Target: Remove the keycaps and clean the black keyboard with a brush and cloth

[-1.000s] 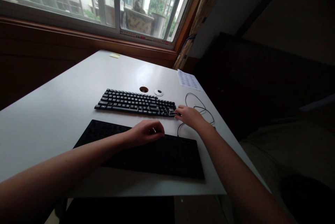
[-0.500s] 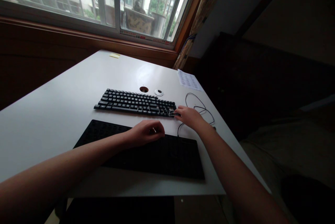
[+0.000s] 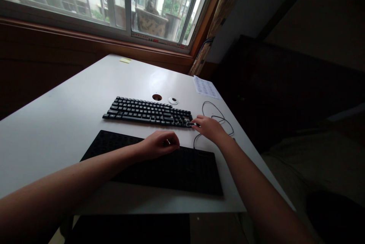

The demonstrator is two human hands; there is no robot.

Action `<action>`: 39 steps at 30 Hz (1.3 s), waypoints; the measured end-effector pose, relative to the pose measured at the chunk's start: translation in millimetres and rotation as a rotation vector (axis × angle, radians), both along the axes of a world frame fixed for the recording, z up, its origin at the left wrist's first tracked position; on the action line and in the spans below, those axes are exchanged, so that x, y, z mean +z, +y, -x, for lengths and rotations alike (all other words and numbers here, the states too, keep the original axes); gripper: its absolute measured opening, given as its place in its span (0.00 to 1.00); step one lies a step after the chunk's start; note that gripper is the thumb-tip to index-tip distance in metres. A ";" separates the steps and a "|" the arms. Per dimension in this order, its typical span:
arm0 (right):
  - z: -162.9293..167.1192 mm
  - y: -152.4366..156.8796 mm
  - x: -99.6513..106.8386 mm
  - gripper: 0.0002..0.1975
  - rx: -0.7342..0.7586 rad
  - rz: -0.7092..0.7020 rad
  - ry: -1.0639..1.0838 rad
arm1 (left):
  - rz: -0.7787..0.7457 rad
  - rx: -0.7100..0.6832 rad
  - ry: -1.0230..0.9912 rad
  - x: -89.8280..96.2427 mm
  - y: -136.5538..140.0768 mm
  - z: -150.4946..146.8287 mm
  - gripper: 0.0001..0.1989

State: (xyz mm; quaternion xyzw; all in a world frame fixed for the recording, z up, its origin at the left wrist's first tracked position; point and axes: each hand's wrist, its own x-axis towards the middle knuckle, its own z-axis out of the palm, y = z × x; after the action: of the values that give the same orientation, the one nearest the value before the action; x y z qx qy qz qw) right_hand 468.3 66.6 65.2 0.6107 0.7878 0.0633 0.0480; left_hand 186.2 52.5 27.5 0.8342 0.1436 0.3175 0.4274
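My right hand (image 3: 210,126) is closed, pinching a small tool with a thin, pale wire frame, seemingly a keycap puller (image 3: 190,124). Its end is over the right end of the dark keycaps (image 3: 139,110), which lie in rows in a keyboard layout. Nearer to me lies a black keyboard base (image 3: 171,169), its surface detail lost in shadow. Above the base's far edge, my left hand (image 3: 161,144) is curled, thumb and fingers together. A tiny pale spot shows within its curl; whether that is a held thing I cannot tell.
A thin black cable (image 3: 218,117) loops across the right side of the white desk (image 3: 71,103). Beyond the keycaps are a round desk hole (image 3: 156,97) and a white ring-shaped cover (image 3: 173,101). Printed paper (image 3: 207,87) lies by the right edge, a yellow note (image 3: 125,60) at the back.
My right hand has shifted slightly to the right along the end of the keycaps, carrying the small tool with it. My left hand stays where it was.
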 end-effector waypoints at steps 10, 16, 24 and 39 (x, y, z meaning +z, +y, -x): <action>-0.7 -0.1 -9.8 0.13 0.003 0.003 0.071 | 0.004 0.001 0.004 0.1 0.3 0.3 0.04; -2.3 2.9 -13.2 0.11 0.011 0.007 0.086 | 0.015 -0.004 0.012 1.0 -0.2 -0.1 0.04; -3.1 2.5 -14.6 0.11 0.016 0.001 0.083 | 0.009 -0.008 0.013 1.2 -0.3 0.8 0.04; -0.8 -3.8 -19.0 0.14 0.027 -0.071 0.097 | -0.008 -0.012 -0.001 -1.5 1.2 -0.8 0.04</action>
State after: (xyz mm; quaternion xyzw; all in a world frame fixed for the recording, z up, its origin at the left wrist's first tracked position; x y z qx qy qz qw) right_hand 469.1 62.8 46.2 0.6038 0.7945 0.0625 -0.0127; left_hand 187.0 53.6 26.0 0.8366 0.1372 0.3161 0.4258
